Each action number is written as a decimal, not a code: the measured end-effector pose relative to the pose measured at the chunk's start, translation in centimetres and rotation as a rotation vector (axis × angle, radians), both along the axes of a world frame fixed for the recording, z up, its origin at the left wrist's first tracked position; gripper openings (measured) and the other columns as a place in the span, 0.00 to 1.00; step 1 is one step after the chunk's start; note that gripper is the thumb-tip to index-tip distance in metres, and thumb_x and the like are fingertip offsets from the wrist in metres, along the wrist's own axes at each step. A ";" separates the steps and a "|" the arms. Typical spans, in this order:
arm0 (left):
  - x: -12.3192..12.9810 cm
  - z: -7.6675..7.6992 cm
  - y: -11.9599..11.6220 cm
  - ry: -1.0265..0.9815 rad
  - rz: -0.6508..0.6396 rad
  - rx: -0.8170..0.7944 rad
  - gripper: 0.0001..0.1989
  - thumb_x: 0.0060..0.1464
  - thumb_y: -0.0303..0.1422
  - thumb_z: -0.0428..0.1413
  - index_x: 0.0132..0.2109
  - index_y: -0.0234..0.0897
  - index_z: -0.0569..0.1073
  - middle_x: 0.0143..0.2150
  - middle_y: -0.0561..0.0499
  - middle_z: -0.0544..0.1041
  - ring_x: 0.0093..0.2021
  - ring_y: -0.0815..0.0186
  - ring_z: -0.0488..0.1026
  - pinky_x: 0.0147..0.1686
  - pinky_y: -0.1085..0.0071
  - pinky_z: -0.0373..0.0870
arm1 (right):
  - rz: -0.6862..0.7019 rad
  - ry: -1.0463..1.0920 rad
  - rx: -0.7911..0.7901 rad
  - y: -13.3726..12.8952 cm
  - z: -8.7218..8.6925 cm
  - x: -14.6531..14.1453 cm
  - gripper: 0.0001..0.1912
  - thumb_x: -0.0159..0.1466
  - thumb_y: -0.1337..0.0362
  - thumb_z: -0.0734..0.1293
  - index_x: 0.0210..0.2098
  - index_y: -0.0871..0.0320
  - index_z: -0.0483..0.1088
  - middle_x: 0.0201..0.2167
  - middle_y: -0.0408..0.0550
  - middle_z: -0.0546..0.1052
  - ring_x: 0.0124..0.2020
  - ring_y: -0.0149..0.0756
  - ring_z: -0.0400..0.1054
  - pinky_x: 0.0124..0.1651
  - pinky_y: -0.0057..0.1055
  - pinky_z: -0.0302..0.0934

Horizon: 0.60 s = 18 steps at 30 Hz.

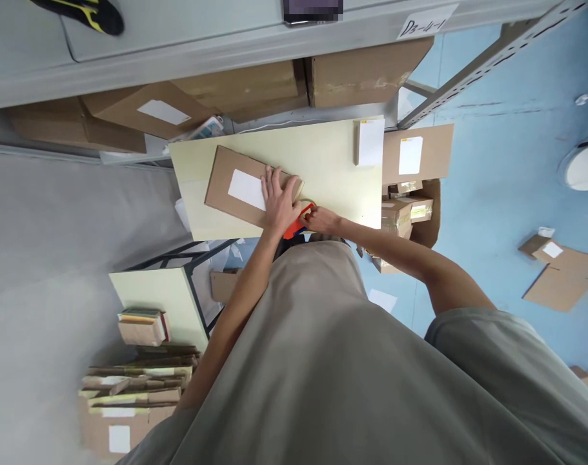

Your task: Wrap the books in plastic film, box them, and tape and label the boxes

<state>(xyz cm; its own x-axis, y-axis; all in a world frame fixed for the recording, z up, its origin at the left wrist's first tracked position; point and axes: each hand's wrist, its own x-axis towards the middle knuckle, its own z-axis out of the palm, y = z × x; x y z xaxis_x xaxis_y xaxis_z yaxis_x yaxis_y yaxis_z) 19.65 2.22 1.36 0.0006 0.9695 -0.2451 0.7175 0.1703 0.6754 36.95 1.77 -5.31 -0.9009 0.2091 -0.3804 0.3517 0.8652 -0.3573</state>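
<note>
A flat brown cardboard box [226, 174] with a white label lies at a slant on the pale table [323, 148]. My left hand [278, 200] rests on the box's right end, fingers spread over the cardboard beside the label. Close by, at the table's near edge, my right hand [320, 219] is closed on an orange-red tape dispenser [294, 227] with a blue part. The dispenser sits just below the box's right end, next to my left wrist. My right fingers partly cover it.
A white box [370, 142] stands at the table's far right. Behind runs a grey shelf [226, 55] with cardboard boxes [366, 71] beneath. An open carton [426, 213] holding small boxes adjoins the right edge. Flattened cartons [139, 387] and a side table [153, 287] are lower left.
</note>
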 end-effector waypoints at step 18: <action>-0.3 -1.4 -1.1 0.169 -0.100 0.031 0.39 0.51 0.28 0.62 0.71 0.43 0.71 0.83 0.45 0.49 0.84 0.45 0.28 0.80 0.43 0.23 | -0.568 -0.160 0.007 9.3 2.0 9.4 0.35 0.79 0.51 0.50 0.71 0.76 0.54 0.52 0.76 0.81 0.55 0.62 0.73 0.60 0.53 0.62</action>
